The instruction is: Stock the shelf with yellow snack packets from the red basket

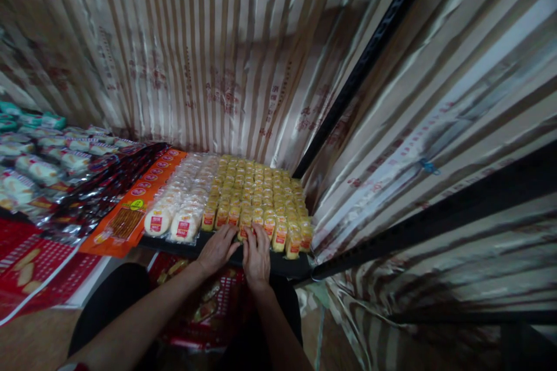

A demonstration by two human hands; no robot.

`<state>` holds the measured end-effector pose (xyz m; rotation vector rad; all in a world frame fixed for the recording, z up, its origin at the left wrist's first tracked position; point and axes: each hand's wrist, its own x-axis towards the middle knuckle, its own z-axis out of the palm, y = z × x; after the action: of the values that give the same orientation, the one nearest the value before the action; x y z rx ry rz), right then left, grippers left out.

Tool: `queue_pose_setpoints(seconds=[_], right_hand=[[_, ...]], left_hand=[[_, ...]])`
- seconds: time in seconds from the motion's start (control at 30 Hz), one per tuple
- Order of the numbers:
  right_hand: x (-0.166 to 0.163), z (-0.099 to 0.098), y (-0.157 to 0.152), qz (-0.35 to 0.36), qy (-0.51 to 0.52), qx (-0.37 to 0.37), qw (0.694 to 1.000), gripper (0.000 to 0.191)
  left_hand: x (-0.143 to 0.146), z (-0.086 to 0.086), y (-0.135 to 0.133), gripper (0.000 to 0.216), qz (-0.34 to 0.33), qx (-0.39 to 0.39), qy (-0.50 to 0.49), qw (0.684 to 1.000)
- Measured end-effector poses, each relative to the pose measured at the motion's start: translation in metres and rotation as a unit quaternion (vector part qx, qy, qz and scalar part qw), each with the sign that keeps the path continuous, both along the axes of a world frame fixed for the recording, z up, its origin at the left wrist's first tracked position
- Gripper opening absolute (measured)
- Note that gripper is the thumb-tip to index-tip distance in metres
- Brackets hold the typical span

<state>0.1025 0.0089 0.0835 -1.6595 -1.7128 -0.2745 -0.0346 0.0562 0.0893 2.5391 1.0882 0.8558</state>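
Rows of small yellow-wrapped snack packets (261, 185) stand packed on a black shelf (278, 264). My left hand (219, 249) reaches to the front row from the left, its fingers bent and pressed together at one side of a yellow packet (243, 231). On that packet's other side is my right hand (257, 254), fingers curled down over it. The packet's lower part is partly hidden between the hands. Just left of the yellow rows lie clear-wrapped round white crackers (184, 225) with red labels.
An orange bag of stick snacks (126, 223) and dark shiny packs (93, 197) lie further left, then white-and-blue packets (39, 168). Red printed packaging (209, 307) sits below the shelf. Black posts (348, 87) and striped plastic sheeting (209, 58) bound the back and right.
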Motion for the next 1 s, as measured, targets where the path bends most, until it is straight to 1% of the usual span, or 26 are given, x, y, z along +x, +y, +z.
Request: queue_pose_setpoints(seconds=[0.07,0.13,0.37,0.43,0.57,0.67,0.83,1.0], right_hand=[[0.000,0.000,-0.001,-0.001,0.000,0.005,1.000,0.033],[0.000,0.001,-0.002,-0.003,0.011,-0.005,1.000,0.033],[0.002,0.017,0.005,-0.001,0.059,-0.054,0.997,0.032],[0.004,0.018,0.007,0.008,0.059,-0.065,0.996,0.032],[0.005,0.015,0.007,0.015,0.058,-0.073,0.996,0.031],[0.005,0.013,0.009,0.009,0.059,-0.078,0.995,0.029],[0.003,0.014,0.012,0.001,0.055,-0.081,0.995,0.029],[0.002,0.013,0.012,-0.004,0.063,-0.079,0.995,0.028]], left_hand=[[0.002,-0.001,0.001,0.022,0.010,-0.001,-0.009,1.000],[0.005,-0.001,0.003,0.018,0.020,-0.006,-0.014,1.000],[0.019,0.006,0.016,0.007,0.032,-0.015,-0.027,0.999],[0.021,0.006,0.015,0.007,0.043,-0.003,-0.022,0.999],[0.019,0.003,0.009,0.010,0.061,0.044,-0.020,0.997],[0.018,0.001,0.006,0.010,0.056,0.060,-0.015,0.997],[0.020,-0.002,0.008,0.012,0.047,0.066,0.024,0.996],[0.019,0.001,0.005,0.015,0.064,0.107,0.044,0.991]])
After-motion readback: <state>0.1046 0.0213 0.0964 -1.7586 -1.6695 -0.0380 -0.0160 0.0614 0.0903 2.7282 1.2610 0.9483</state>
